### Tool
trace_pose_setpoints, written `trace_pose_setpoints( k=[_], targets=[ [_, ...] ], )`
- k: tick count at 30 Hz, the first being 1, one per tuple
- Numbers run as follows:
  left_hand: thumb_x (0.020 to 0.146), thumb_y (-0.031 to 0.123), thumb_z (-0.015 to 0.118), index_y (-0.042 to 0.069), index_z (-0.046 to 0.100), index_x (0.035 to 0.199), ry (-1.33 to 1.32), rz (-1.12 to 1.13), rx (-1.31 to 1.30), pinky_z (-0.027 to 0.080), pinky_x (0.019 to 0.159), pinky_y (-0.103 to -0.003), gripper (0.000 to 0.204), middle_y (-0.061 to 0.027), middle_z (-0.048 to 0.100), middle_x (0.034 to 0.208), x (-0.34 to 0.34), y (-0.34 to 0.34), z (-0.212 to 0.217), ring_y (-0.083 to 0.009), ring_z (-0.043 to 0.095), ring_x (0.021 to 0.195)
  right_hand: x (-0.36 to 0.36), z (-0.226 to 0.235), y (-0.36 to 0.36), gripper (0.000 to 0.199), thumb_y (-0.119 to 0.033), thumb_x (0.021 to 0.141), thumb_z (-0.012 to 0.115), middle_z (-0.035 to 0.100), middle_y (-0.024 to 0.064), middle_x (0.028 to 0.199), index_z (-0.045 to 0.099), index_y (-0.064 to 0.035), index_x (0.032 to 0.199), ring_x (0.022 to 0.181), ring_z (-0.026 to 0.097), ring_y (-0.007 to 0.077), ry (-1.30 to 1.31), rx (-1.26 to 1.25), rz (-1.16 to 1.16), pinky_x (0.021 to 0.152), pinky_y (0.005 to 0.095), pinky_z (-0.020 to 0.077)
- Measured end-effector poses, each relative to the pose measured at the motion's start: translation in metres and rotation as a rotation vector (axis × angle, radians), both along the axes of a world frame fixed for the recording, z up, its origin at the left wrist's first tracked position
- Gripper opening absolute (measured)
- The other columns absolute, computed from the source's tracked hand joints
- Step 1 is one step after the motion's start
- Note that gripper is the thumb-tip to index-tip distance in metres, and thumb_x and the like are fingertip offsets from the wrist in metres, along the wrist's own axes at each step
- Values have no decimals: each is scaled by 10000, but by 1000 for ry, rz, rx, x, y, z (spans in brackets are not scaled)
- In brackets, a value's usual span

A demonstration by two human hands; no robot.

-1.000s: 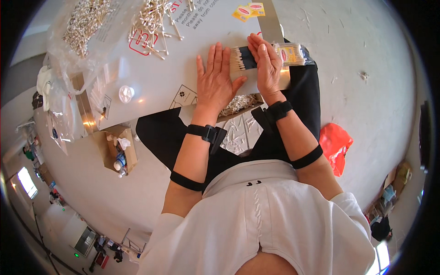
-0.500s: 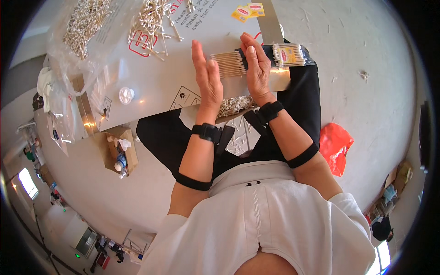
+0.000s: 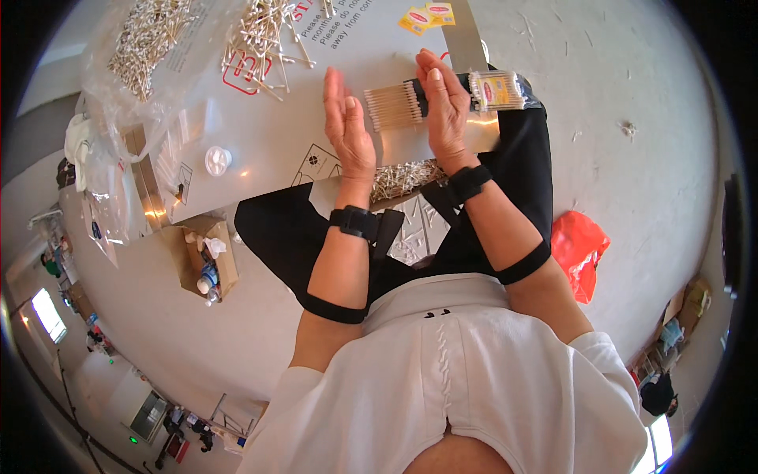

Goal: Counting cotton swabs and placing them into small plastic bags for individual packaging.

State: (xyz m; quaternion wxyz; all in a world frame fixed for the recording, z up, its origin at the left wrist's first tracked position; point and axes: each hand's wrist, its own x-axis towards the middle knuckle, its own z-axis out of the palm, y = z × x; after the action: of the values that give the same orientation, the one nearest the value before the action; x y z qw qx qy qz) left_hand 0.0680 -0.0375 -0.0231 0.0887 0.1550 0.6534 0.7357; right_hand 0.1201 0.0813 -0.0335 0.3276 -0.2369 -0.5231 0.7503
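Observation:
A flat row of cotton swabs (image 3: 393, 107) lies on the grey printed board between my hands. My left hand (image 3: 350, 134) is open, fingers stretched, a little left of the row's tips. On the other side, my right hand (image 3: 447, 110) is also open, its fingers straight and edge-on beside the row's right end. Part of a black strip (image 3: 421, 96) shows by the right fingers; the hand hides the rest. Just beyond the right hand sits a clear packet of cotton swabs (image 3: 497, 91) with a yellow label.
Loose swabs (image 3: 264, 35) are heaped on the board (image 3: 268, 150), near a plastic bag of swabs (image 3: 150, 47). Yellow cards (image 3: 427, 17) lie at the far edge, a small clear cup (image 3: 218, 162) at left. More swabs (image 3: 404, 180) fill a box by my lap.
My left hand has drawn slightly left, away from the row of swabs, widening the gap. My right hand has shifted a little, still stretched out. The row's left end shows more fully.

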Motion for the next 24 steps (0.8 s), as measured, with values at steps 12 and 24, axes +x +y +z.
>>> trace_pose_setpoints(
  k=[12,24],
  targets=[
    [885,383,630,48,204,1523,647,-217,-985,148,1166,-539,837,-185,164,1594,9,-38,9,-352,166,1472,48,1,21,219,25,921,579,662,56,1017,624,24,1135,943,621,118,-215,176,91,876,244,493],
    [886,565,569,-12,208,1508,606,-137,-1287,84,1163,-585,921,-219,136,1591,35,-33,2,-359,96,1484,55,8,1,362,-147,1012,501,582,110,1269,510,16,1335,1199,533,165,-98,70,75,1045,285,407]
  ],
)
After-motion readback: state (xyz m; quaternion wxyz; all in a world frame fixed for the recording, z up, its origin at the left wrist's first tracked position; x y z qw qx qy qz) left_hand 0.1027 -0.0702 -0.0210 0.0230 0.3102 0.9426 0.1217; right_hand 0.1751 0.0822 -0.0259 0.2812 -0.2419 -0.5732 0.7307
